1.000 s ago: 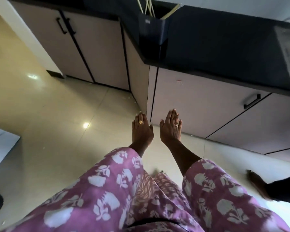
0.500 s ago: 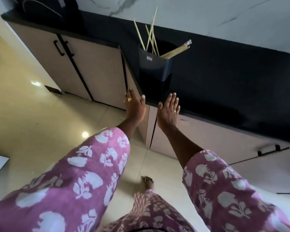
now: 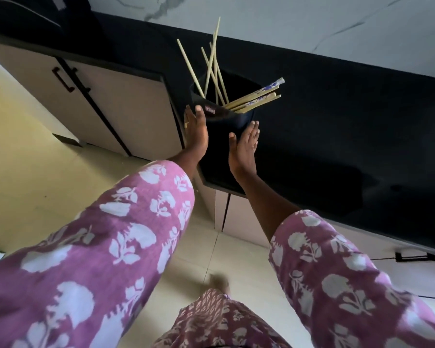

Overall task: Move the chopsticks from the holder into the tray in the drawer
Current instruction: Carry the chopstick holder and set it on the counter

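Note:
A dark holder (image 3: 226,116) stands near the corner of the black countertop (image 3: 337,136). Several pale wooden chopsticks (image 3: 212,69) stick up out of it, and several wrapped pairs (image 3: 256,96) lean out to the right. My left hand (image 3: 195,133) is flat and open beside the holder's left side, fingertips level with its rim. My right hand (image 3: 244,146) is open just below the holder's right side. Neither hand holds anything. No drawer tray is in view.
Beige cabinet doors with dark handles (image 3: 63,80) run under the counter on the left. A drawer front with a black handle (image 3: 414,257) sits at the lower right, shut. A pale marbled wall (image 3: 312,23) rises behind the counter. The tiled floor (image 3: 35,177) lies below.
Both hands have risen from in front of the cabinet fronts up to the counter, one on each side of the holder. The view has tilted upward and closer.

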Demonstrator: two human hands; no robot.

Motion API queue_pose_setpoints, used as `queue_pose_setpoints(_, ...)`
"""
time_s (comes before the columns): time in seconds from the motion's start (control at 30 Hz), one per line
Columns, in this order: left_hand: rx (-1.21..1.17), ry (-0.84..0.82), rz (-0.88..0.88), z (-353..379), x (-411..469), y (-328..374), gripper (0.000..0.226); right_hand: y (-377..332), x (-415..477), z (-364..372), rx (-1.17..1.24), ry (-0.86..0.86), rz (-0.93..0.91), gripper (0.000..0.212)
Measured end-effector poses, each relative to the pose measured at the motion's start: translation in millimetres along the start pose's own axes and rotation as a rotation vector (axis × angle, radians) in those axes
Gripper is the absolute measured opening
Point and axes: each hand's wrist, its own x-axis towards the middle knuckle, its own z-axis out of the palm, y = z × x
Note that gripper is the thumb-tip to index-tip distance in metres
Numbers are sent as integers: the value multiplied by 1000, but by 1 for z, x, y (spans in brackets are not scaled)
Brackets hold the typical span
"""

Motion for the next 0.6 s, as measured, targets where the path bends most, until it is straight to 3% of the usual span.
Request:
queue_pose_setpoints(0.13, -137, -6, 0, 7, 4, 7, 54, -5, 4, 3, 109, -28, -18, 68)
queue_pose_setpoints(0.27, -149, 84, 40, 12, 8, 6, 47, -9, 2, 5, 238, -22, 78, 73)
queue_pose_setpoints(0.6, -247, 172, -48, -2, -38, 8, 48, -8, -37, -2, 329, 53, 135, 75)
